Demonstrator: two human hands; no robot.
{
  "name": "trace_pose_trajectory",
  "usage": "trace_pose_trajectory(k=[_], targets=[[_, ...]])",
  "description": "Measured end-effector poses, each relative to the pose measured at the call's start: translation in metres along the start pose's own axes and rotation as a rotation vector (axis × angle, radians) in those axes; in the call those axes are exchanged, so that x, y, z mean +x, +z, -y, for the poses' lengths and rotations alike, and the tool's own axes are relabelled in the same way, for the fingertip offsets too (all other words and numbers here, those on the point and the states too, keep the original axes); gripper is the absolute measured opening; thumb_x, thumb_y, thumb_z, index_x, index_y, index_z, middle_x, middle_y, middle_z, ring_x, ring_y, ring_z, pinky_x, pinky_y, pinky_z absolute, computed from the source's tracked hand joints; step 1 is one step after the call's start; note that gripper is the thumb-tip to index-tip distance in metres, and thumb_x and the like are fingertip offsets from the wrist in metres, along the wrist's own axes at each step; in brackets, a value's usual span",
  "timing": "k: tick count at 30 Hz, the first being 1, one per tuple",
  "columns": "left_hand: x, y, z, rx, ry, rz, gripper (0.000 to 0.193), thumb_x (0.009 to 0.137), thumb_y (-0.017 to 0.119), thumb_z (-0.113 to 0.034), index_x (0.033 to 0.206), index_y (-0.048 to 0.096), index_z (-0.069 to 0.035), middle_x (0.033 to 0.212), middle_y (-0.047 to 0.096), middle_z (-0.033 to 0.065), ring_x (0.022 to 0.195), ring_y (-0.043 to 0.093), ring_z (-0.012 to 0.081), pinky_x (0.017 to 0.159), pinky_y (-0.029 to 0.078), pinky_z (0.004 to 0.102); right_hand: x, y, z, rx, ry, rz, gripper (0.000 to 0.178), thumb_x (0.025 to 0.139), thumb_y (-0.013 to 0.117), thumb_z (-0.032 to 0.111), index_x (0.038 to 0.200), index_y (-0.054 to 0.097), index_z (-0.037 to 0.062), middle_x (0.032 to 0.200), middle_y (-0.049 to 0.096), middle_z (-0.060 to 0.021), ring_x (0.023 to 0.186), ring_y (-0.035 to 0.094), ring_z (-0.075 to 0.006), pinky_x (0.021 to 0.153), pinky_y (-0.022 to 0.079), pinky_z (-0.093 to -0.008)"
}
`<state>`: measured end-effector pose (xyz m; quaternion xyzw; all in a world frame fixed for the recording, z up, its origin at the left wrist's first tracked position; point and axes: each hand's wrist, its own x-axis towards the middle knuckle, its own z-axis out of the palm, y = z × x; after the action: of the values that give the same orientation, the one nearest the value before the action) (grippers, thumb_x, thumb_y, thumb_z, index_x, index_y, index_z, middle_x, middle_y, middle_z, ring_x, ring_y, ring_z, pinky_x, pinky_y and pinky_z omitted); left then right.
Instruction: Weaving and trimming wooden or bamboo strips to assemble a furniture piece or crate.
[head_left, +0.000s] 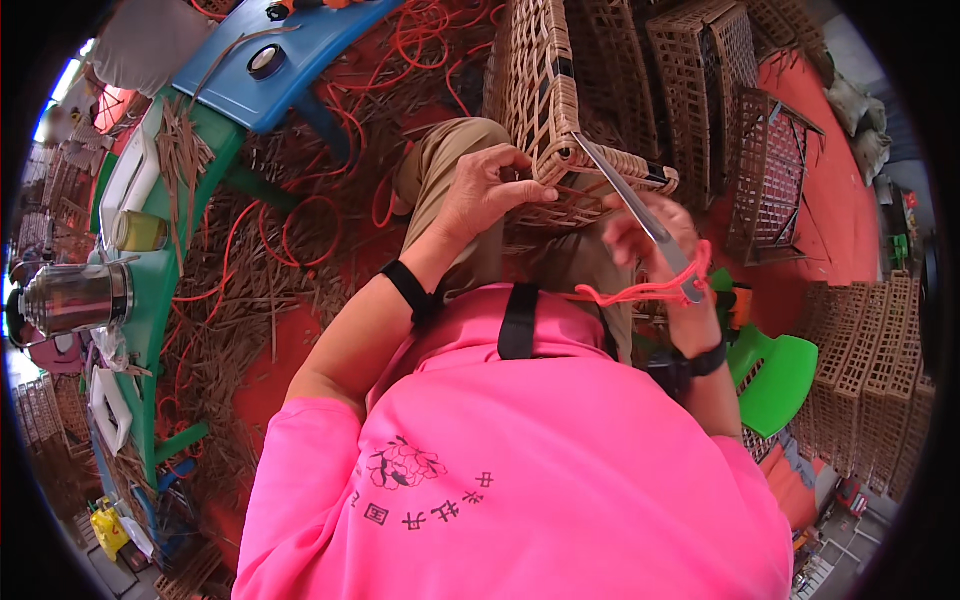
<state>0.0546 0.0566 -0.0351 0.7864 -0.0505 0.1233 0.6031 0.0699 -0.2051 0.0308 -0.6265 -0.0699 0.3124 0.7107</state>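
Observation:
A woven wicker basket (535, 95), tan with black patches, rests tilted on its side by my knees. My left hand (490, 190) is closed, with thumb and forefinger pinching its lower corner edge. My right hand (650, 235), smeared by motion, is beside the basket's short edge. Across that hand runs a long flat metal blade (640, 212). Its narrow tip reaches the basket corner. A pink-red cord (640, 292) is looped round its thick end near my right wrist. How the right fingers grip is hard to make out.
A blue table (290, 50) bears a round tape-like roll (266, 62). Along the left, a green bench (170, 300) holds a metal flask (78, 297). Red hose (335, 215) winds over floor scraps. More baskets (700, 90) stand right, above a green plastic seat (778, 385).

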Motion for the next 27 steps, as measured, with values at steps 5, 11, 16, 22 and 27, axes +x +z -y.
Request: trace_pose_trajectory(k=[5, 11, 16, 22, 27], targets=[[0.004, 0.005, -0.003, -0.027, -0.017, -0.036, 0.046, 0.067, 0.089, -0.04, 0.072, 0.068, 0.0, 0.064, 0.059, 0.0086, 0.061, 0.055, 0.0165, 0.059, 0.043, 0.0324, -0.018, 0.011, 0.051, 0.297, 0.092, 0.141, 0.049, 0.102, 0.053, 0.037, 0.132, 0.056, -0.0017, 0.094, 0.072, -0.0162, 0.07, 0.071, -0.0183, 0.06, 0.057, -0.0246], [0.004, 0.009, -0.007, 0.063, 0.046, -0.083, 0.049, 0.069, 0.085, -0.045, 0.067, 0.063, -0.001, 0.06, 0.057, 0.0059, 0.056, 0.053, 0.017, 0.055, 0.041, 0.0335, -0.039, 0.06, 0.094, -0.14, 0.179, 0.06, 0.06, 0.093, 0.065, 0.015, 0.146, 0.042, -0.0032, 0.107, 0.066, -0.0111, 0.076, 0.064, -0.0084, 0.06, 0.052, -0.0196], [0.009, 0.011, -0.013, 0.153, 0.056, -0.111, 0.059, 0.068, 0.082, -0.058, 0.064, 0.062, -0.002, 0.058, 0.057, 0.0086, 0.055, 0.055, 0.0228, 0.056, 0.042, 0.0361, -0.034, 0.074, 0.092, -0.391, -0.015, -0.083, 0.059, 0.092, 0.064, 0.01, 0.145, 0.042, -0.0062, 0.101, 0.064, -0.005, 0.068, 0.051, -0.0016, 0.055, 0.039, -0.0141], [0.007, 0.016, -0.019, 0.193, -0.005, -0.118, 0.065, 0.066, 0.079, -0.064, 0.064, 0.061, -0.002, 0.059, 0.056, 0.0112, 0.058, 0.057, 0.0259, 0.059, 0.043, 0.0382, -0.057, 0.083, 0.114, -0.396, 0.118, -0.081, 0.058, 0.093, 0.062, 0.007, 0.146, 0.041, -0.0061, 0.093, 0.054, 0.0033, 0.076, 0.046, -0.0007, 0.062, 0.038, -0.0164], [0.007, 0.016, -0.02, 0.176, -0.035, -0.147, 0.065, 0.066, 0.079, -0.063, 0.064, 0.06, -0.001, 0.06, 0.056, 0.0121, 0.06, 0.057, 0.0267, 0.06, 0.044, 0.0386, -0.092, 0.081, 0.127, -0.363, 0.008, -0.075, 0.06, 0.092, 0.063, 0.005, 0.146, 0.041, -0.004, 0.091, 0.052, 0.0035, 0.075, 0.046, -0.0018, 0.062, 0.039, -0.0166]])
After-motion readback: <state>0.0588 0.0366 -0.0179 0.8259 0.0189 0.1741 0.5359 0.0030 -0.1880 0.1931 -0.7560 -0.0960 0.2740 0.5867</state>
